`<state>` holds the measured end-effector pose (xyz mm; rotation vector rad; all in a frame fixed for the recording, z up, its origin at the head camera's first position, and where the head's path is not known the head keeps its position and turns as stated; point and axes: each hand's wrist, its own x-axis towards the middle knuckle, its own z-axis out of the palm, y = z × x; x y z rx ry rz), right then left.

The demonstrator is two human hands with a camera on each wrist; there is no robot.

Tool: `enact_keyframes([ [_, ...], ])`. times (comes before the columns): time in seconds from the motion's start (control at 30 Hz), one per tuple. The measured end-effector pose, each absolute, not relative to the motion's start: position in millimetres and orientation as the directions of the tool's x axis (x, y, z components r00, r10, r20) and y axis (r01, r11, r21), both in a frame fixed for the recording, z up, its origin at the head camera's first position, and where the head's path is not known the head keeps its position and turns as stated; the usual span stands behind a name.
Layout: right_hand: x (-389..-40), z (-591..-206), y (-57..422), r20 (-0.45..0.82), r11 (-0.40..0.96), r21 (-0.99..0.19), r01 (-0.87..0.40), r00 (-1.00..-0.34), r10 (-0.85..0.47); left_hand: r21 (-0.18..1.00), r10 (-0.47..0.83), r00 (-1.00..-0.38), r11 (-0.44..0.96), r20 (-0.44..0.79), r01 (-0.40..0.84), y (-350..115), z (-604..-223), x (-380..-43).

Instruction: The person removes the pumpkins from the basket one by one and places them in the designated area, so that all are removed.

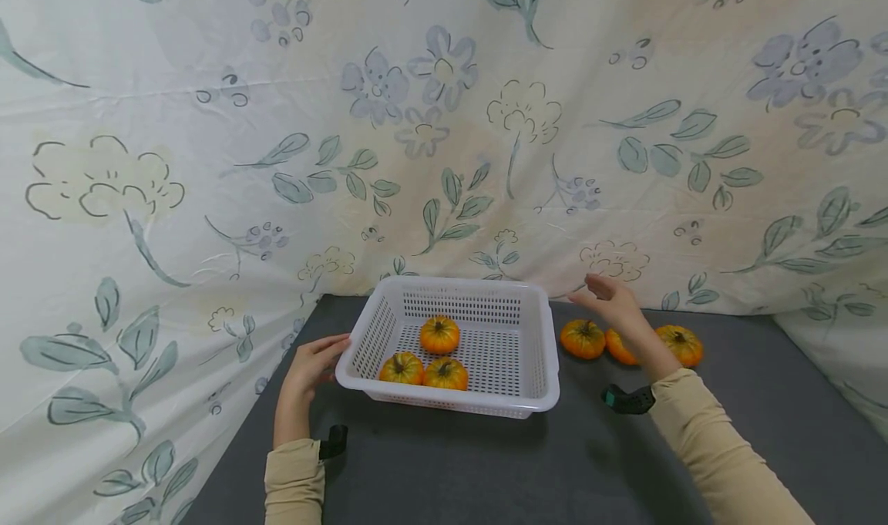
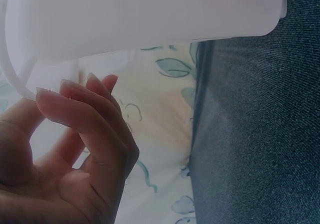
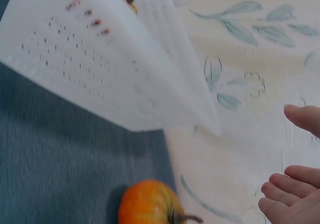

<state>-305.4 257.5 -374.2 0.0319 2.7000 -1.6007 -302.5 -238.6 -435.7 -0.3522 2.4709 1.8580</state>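
Note:
A white perforated plastic basket (image 1: 499,402) stands on the dark table, holding three small orange pumpkins (image 1: 440,334). At its left side, my left hand (image 1: 314,367) pinches the rim; in the left wrist view, the thumb and index fingertip of the left hand (image 2: 85,149) meet at the rim of the basket (image 2: 150,14). My right hand (image 1: 617,309) is raised to the right of the basket, thumb and fingers apart, holding nothing. Below it lie three more pumpkins (image 1: 583,339), the middle one partly hidden by the hand and wrist. One pumpkin (image 3: 150,204) shows low in the right wrist view.
A floral cloth (image 1: 444,163) hangs behind the table and along its sides. The dark tabletop (image 1: 444,471) extends in front of the basket and to the right of the loose pumpkins. Each wrist carries a black strap-on device (image 1: 627,399).

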Motion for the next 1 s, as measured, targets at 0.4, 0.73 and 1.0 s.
enact_keyframes([
  [0.4,-315,-376,222,-0.006,0.466,-0.885,-0.003,-1.0,-0.019,0.948,-0.144,-0.978,0.261,-0.151,-0.185,-239,-434,-301],
  [0.73,-322,-379,196,0.025,0.455,-0.89,-0.042,-0.999,-0.044,0.947,-0.15,-0.976,0.257,-0.157,-0.192,-239,-435,-302],
  [1.0,-327,-384,177,0.023,0.453,-0.89,-0.044,-0.998,-0.052,0.946,-0.155,-0.975,0.26,-0.159,-0.195,-240,-436,-303],
])
